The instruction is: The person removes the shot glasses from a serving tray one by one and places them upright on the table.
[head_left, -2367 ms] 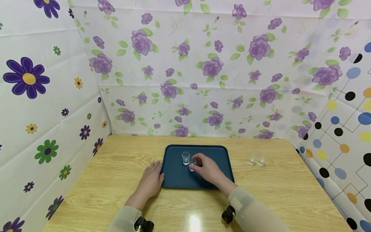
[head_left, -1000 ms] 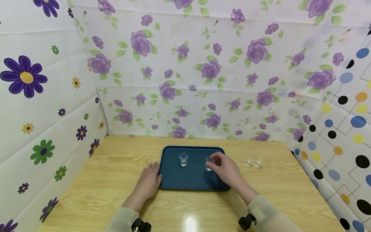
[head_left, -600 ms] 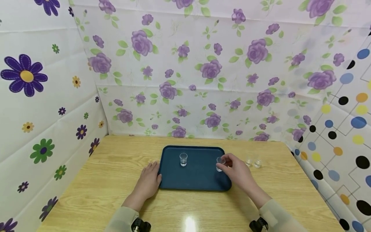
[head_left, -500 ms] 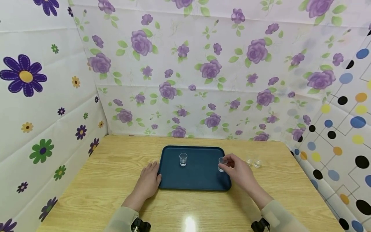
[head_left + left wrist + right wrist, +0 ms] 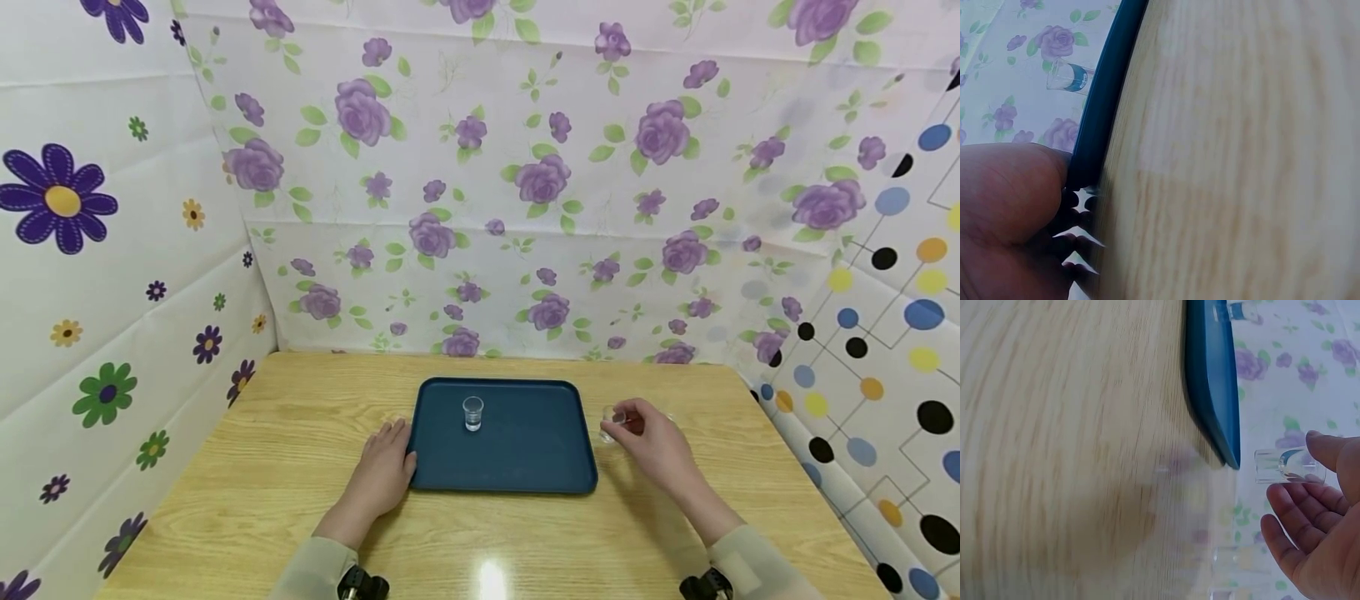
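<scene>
My right hand pinches a small clear shot glass between thumb and fingers, just beyond the right edge of the blue tray. In the right wrist view the held glass is off the table, its base pointing toward the wooden top. A second shot glass stands upright on the tray, left of its middle. My left hand lies against the tray's left edge, fingers extended forward and thumb at the rim. The left wrist view shows the hand close against the tray side.
Two more shot glasses stand on the table right of the tray, mostly hidden by my right hand in the head view; one glass shows low in the right wrist view. Patterned cloths border the wooden table at the back and sides.
The right hand has carried its shot glass rightward, from beside the other glass across the tray and past its right edge. The left hand and the tray have stayed put.
</scene>
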### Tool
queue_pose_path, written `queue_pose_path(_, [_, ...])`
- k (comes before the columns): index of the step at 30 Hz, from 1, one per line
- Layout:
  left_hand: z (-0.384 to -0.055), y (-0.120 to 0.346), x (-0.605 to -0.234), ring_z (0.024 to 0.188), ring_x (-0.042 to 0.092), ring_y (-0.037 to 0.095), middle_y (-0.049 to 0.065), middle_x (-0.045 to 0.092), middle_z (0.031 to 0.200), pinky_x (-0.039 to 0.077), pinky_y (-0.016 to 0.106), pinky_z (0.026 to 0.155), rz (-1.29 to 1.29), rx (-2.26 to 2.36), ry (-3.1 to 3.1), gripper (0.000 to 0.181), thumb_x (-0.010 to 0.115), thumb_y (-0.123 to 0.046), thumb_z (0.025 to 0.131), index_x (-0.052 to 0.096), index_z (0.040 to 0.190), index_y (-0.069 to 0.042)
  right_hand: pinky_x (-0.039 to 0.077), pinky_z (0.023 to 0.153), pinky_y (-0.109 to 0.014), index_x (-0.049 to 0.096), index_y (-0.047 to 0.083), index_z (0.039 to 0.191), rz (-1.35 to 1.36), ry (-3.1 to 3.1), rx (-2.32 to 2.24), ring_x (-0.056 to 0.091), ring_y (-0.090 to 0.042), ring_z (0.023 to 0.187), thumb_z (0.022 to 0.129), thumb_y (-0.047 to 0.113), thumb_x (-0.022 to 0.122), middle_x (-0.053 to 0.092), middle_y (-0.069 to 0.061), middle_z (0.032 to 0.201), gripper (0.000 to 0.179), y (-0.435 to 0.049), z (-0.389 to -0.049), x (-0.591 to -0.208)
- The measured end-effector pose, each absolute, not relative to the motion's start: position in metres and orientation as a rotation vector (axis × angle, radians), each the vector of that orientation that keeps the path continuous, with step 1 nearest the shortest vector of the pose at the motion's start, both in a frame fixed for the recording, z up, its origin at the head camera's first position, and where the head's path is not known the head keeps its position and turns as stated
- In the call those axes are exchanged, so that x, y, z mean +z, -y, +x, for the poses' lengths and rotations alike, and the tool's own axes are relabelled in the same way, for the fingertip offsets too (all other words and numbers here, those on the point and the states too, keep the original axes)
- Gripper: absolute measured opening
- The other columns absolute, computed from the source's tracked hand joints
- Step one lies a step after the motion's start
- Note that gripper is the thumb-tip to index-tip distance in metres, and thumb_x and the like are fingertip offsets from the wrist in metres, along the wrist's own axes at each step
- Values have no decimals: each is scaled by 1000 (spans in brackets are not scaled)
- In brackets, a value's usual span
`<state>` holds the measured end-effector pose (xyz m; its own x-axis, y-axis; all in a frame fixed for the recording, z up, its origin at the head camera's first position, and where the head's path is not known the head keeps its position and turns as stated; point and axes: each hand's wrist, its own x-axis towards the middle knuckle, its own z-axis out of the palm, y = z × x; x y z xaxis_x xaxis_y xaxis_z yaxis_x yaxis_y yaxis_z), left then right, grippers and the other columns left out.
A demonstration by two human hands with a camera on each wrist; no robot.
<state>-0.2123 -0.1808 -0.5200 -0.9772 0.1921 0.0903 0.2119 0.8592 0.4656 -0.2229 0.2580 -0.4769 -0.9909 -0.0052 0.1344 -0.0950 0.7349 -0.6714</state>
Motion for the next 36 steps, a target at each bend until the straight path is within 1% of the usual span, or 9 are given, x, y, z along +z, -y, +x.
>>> queue_pose_path(6, [-212,181,-521,159,30,54,34,42,167,23,70,131,-326,-770,2979,53,61,-9,113,47,160,13,61,93,-51,68,6,136,35,2818,1085,70,-30,111,109,44,73,72,-10,121,47,-270,-222,-478])
queue_pose_path(11, [-212,181,-520,159,30,55,35,42,167,23,70,130,-332,-769,2977,53,61,-8,113,47,160,13,60,92,-52,67,5,138,9,2834,1088,69,-31,111,109,43,73,72,-11,122,49,-279,-219,-479])
queue_pose_path(14, [-212,181,-520,159,31,55,35,42,167,23,71,130,-337,-769,2971,53,61,-8,113,48,159,13,60,93,-53,67,4,139,-9,2850,1080,69,-31,112,108,47,73,72,-11,124,53,-287,-217,-481])
queue_pose_path(18, [-213,181,-521,158,32,56,35,43,166,24,71,130,-341,-771,2963,53,62,-8,113,48,159,14,59,94,-57,66,2,141,-17,2870,1063,69,-34,115,107,56,70,72,-14,127,64,-298,-214,-483])
queue_pose_path(21, [-213,180,-523,158,32,55,35,43,166,24,71,130,-340,-781,2952,54,62,-9,112,47,159,14,59,94,-59,65,1,143,-26,2878,1053,69,-36,117,107,56,70,72,-17,130,66,-306,-213,-484])
queue_pose_path(24, [-213,181,-523,157,33,57,36,44,165,25,72,128,-347,-781,2942,53,62,-8,112,48,158,15,60,93,-58,64,-1,144,-45,2890,1045,69,-37,117,108,53,71,72,-18,130,64,-312,-214,-486])
queue_pose_path(31, [-212,180,-518,159,31,55,34,42,167,24,70,130,-338,-754,2979,53,61,-8,113,47,159,13,60,93,-58,64,-2,142,-66,2898,1015,70,-38,116,108,48,72,72,-20,129,61,-318,-214,-490])
queue_pose_path(36, [-212,180,-517,158,32,55,35,42,167,25,70,129,-344,-743,2979,52,61,-8,113,48,159,13,60,94,-59,64,-4,142,-57,2888,1018,70,-40,117,109,44,73,72,-21,128,59,-318,-212,-490])
